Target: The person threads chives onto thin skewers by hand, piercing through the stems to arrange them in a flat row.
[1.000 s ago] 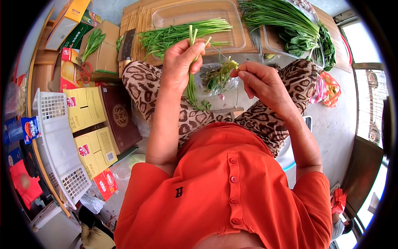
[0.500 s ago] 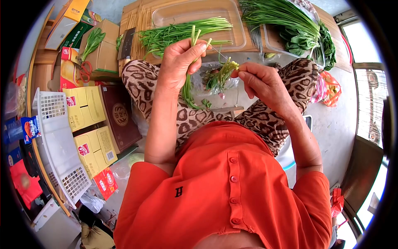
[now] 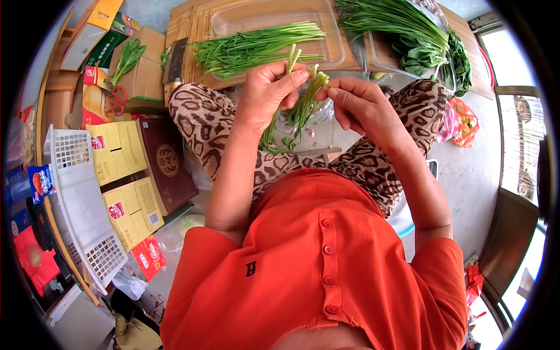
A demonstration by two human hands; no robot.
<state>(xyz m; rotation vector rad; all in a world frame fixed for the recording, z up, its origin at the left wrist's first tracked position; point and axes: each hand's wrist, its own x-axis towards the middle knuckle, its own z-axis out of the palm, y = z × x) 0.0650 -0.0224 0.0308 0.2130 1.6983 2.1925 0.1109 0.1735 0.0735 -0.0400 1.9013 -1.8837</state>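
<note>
My left hand (image 3: 271,93) is closed around several chive stalks (image 3: 293,55); their pale ends poke up above the fingers and the green leaves (image 3: 269,135) droop below. To its right hangs a small bunch of chives (image 3: 304,108) with pale ends gathered at the top. My right hand (image 3: 360,108) is pinched at those pale ends, and the two hands are close together. Whether a thin skewer runs through the bunch is hidden now. Past the hands, a pile of chives (image 3: 256,46) lies across a clear plastic tray (image 3: 280,13).
Thin wooden skewers (image 3: 195,26) and a cleaver (image 3: 177,58) lie left of the tray. More chives (image 3: 385,23) and leafy greens (image 3: 423,55) fill the right side. Red-handled scissors (image 3: 118,99), cartons (image 3: 119,153) and a white basket (image 3: 79,175) stand at left.
My left hand has moved right, bringing its stalks up against the small bunch. A thin stick seen between the hands earlier is now covered. My right hand stays nearly in place.
</note>
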